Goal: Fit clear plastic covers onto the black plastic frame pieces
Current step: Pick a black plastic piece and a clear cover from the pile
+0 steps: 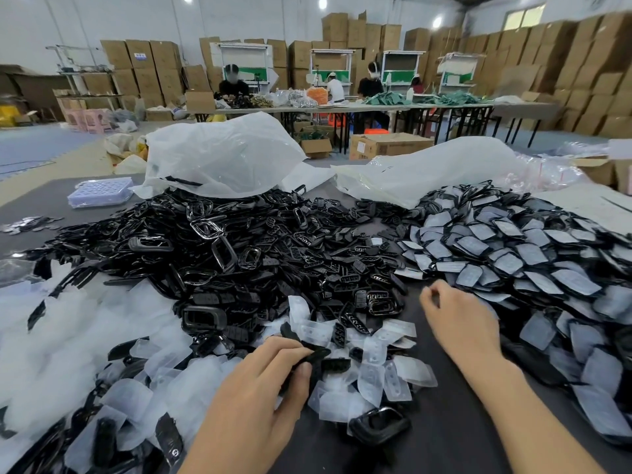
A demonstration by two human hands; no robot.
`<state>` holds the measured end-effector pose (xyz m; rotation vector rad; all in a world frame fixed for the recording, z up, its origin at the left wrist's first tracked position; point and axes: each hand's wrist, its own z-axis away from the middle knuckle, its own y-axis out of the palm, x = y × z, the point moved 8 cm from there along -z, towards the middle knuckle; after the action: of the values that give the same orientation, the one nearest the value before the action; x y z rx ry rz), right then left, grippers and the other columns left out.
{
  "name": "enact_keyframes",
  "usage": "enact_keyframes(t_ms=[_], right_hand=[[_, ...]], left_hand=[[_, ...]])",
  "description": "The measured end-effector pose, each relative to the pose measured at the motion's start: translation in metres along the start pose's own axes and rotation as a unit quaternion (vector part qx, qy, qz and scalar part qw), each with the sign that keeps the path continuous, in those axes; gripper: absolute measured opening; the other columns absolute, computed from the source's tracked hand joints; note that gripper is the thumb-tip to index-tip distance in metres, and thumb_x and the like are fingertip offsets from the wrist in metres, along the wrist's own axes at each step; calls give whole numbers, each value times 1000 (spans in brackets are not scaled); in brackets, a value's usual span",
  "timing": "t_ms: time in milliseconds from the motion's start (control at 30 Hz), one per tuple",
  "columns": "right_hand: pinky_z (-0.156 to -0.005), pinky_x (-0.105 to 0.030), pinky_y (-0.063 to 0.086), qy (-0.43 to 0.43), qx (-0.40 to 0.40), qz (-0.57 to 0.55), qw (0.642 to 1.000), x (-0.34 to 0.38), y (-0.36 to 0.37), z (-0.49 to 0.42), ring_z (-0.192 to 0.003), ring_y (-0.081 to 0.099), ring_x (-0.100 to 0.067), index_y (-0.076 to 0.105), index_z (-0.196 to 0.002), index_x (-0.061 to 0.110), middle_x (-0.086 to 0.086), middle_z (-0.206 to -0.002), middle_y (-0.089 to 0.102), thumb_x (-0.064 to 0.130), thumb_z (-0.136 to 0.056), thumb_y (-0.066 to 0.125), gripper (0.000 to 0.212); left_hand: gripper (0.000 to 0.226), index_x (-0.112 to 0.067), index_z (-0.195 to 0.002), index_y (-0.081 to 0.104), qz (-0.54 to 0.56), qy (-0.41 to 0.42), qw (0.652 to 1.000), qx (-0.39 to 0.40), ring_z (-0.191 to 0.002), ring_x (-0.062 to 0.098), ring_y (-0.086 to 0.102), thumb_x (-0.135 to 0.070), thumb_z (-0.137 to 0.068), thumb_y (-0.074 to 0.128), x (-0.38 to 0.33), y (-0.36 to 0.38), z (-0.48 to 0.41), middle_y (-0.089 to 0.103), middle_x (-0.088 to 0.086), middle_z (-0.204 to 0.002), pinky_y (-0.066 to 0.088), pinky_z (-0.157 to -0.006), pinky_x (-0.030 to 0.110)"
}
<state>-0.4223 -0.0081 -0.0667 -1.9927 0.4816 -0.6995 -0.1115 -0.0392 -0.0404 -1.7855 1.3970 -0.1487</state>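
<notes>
text | none legible | carton labels (140,56) (far off) blurred

Our left hand (260,381) pinches a black frame piece (318,354) between thumb and fingertips. Our right hand (460,319) extends forward, fingers curled under; any contents are hidden.

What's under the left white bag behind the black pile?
Black frame pieces reach under the white bag at its front edge. Whatever lies deeper is covered by the cloudy plastic.
</notes>
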Motion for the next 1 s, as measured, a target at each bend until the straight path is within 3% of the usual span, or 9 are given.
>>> enact_keyframes(t_ms=[133,267,400,500,567,633,800,933,1000], right_hand=[[-57,-32,42,-45,32,-12,998,3,16,8,-75,62,-20,61,-101,26,7,-87,66,36,-102,48,16],[-64,-27,46,-109,87,-145,980,36,23,19,-81,58,-2,60,-100,39,20,-95,62,43,-101,48,13],[-84,-26,45,-135,121,-190,965,54,25,25,-100,52,-8,63,-111,39,19,-106,57,40,-101,51,16],[-103,-34,40,-142,155,-103,972,59,32,26,-118,46,-13,53,-136,37,12,-128,50,48,-99,53,39],[-105,-34,38,-134,173,-55,974,61,36,25,-123,42,-14,39,-150,36,10,-135,46,55,-99,48,54],[-102,-33,38,-132,162,-14,978,64,36,23,-122,42,-15,36,-152,35,8,-133,47,57,-101,44,57],[-99,-30,39,-172,79,15,982,76,19,31,-114,53,-14,54,-141,31,9,-121,57,41,-107,41,38],[-94,-34,45,-191,-15,-77,978,80,-17,41,-104,63,-18,71,-123,25,9,-106,72,22,-100,62,25],[-90,-29,48,-197,-31,-149,968,87,-29,46,-101,61,-12,74,-113,25,11,-105,70,17,-97,66,19]], left_hand=[[29,-20,-103,72,-5,2,1000,6,-77,-5,54,-32,-98,47,0,3,1,63,-19,-102,37,-71,2],[31,-20,-103,73,3,0,1000,14,-75,-1,59,-32,-98,46,-1,4,2,64,-18,-100,45,-67,10],[32,-21,-102,73,14,-16,999,26,-65,0,58,-34,-98,43,2,5,2,63,-20,-98,49,-60,20],[31,-21,-102,73,8,-11,1000,22,-67,0,58,-33,-98,45,-1,4,2,64,-19,-97,46,-62,16],[30,-21,-102,73,0,-5,1000,15,-69,2,59,-33,-97,46,-1,4,2,65,-18,-95,46,-63,16],[30,-23,-104,72,-4,-9,1000,17,-71,5,60,-34,-97,45,1,5,3,65,-19,-93,47,-63,20],[32,-36,-121,68,55,-73,996,13,-79,-2,61,-44,-100,45,14,3,7,65,-24,-88,48,-72,18],[24,-47,-114,65,165,-147,975,-27,-81,9,67,-41,-94,52,23,-2,4,67,-18,-91,52,-71,23],[28,-47,-111,67,199,-177,963,-41,-80,8,67,-49,-89,49,26,-6,4,69,-15,-87,51,-69,15]])
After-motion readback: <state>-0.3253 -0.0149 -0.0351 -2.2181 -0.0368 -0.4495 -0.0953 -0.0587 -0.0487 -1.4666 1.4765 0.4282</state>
